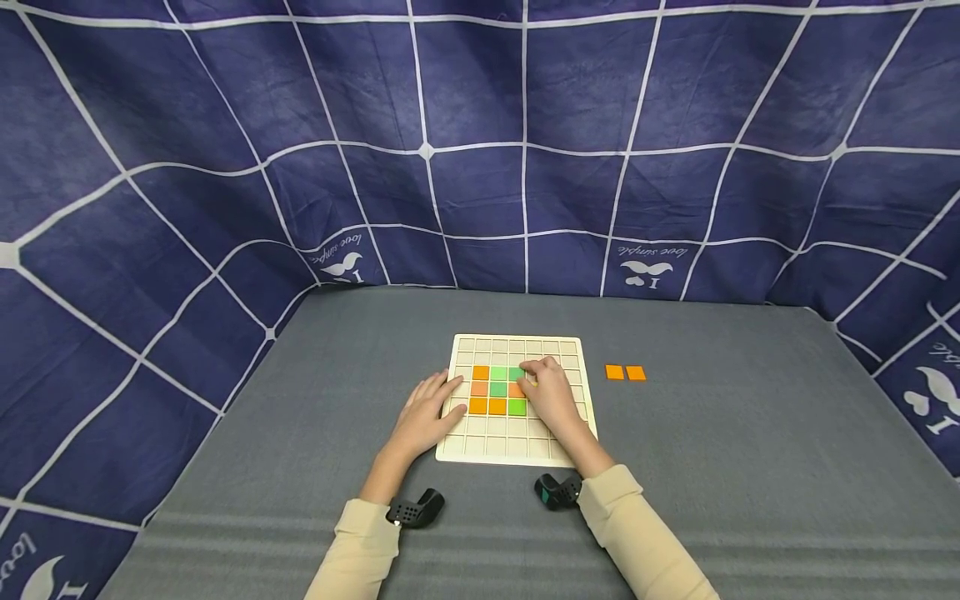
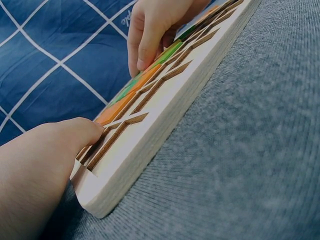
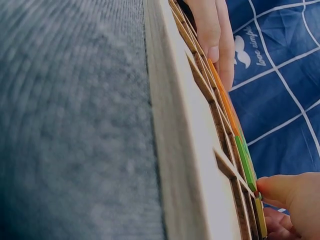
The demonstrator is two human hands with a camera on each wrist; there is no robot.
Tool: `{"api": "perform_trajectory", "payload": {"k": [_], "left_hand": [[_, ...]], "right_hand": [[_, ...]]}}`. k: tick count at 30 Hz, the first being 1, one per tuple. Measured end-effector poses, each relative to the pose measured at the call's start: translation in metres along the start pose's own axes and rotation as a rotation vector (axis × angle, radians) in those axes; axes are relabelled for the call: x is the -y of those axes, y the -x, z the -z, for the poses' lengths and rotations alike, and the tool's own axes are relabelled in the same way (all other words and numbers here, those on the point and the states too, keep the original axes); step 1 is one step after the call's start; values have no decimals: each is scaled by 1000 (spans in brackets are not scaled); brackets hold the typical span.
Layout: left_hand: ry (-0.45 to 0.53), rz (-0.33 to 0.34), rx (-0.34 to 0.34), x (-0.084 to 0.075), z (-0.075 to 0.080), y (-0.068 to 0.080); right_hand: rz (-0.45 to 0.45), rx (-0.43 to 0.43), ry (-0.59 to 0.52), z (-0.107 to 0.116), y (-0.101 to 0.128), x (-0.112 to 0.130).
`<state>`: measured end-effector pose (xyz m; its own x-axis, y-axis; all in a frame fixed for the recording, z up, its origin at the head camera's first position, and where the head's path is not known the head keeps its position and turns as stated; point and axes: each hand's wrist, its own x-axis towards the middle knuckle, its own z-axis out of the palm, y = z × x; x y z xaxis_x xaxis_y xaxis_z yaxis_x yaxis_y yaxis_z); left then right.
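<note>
Surface: grey cloth, spread under both hands.
Board: wooden grid, steadied at its left edge by the flat, released left hand.
Tiles: orange and green, pressed by the right hand, fingers extended.
Spare tiles: two orange, right of the right hand.

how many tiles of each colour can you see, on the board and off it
orange tiles on the board: 5 (one paler)
green tiles on the board: 4
loose orange tiles on the table: 2
total: 11 tiles in view; the right hand may hide more
</note>
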<state>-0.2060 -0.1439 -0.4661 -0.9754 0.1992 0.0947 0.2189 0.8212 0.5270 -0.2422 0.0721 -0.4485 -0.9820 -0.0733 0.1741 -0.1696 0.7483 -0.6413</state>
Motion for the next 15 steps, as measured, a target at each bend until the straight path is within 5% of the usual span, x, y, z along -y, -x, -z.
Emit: {"api": "perform_trajectory", "payload": {"k": [15], "left_hand": [[15,2,-6,0,-1,1]], "right_hand": [[-37,-47,-79,-3,-2,3]]}}
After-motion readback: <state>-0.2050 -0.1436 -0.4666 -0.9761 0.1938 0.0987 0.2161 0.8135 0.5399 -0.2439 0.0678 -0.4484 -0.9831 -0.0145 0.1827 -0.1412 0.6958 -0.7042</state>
